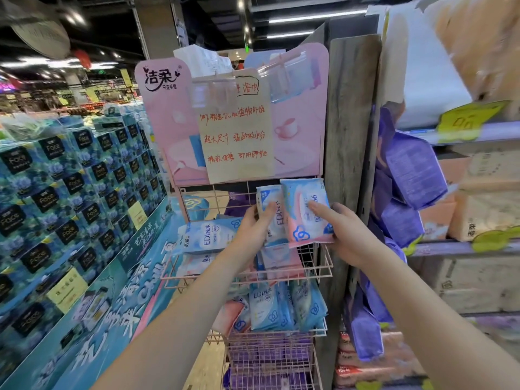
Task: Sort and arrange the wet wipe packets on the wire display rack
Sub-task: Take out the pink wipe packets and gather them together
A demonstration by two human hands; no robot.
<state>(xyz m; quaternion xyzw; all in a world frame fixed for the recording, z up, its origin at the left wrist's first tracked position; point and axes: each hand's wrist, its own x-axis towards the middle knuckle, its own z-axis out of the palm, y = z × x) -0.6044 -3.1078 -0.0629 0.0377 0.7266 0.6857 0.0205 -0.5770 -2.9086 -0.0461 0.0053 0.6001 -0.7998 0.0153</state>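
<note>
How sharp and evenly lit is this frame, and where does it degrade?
Head view: centre sharp, handwritten sign, blue packet in left hand and pink packet in right hand readable; top-right shelf goods blurred; wide-angle distortion tilts wooden post; ceiling lights streak.

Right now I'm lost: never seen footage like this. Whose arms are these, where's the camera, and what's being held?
There is no machine here. A person works with two bare hands, and the single picture comes from a wide-angle camera worn on their head, looking forward and down. So the two arms reaching in from below are the wearer's own. The left hand holds a blue-and-white packet upright. The right hand holds a pink-and-blue packet beside it. Both are over the upper basket of a pink wire rack, where another blue packet lies flat. A lower basket holds more packets standing up. A handwritten sign hangs above.
</note>
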